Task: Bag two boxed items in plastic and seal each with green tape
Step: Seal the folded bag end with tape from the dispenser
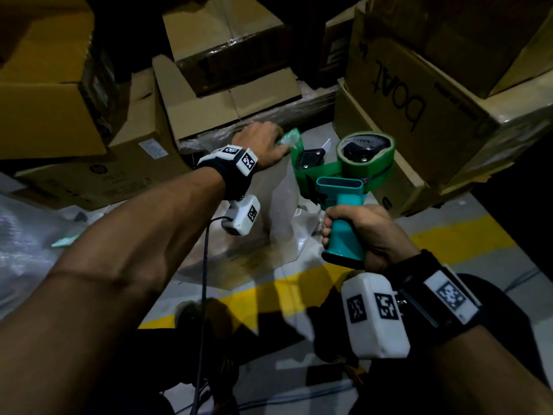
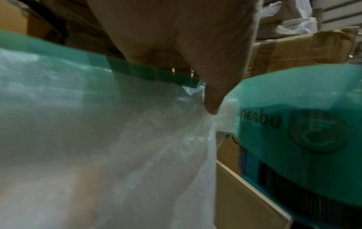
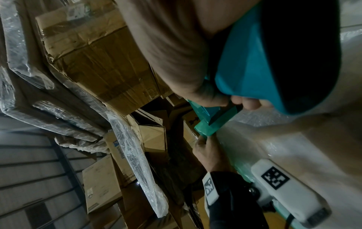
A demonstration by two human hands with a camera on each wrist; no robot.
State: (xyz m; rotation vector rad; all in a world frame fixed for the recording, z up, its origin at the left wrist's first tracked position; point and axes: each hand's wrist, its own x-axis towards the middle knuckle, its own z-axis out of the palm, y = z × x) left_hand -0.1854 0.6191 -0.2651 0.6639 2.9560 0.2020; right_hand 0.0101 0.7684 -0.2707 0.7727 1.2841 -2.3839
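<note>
On a warehouse floor, the left hand [image 1: 263, 142] pinches the taped top edge of a clear plastic bag holding a brown cardboard box [image 1: 248, 235], while the right hand [image 1: 362, 232] grips a teal tape dispenser loaded with green tape [image 1: 344, 172] at the seam's end, apparently ready to tear the strip

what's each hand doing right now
Left hand: pinching the taped top edge of the plastic bag.
Right hand: gripping the tape dispenser by its handle.
</note>
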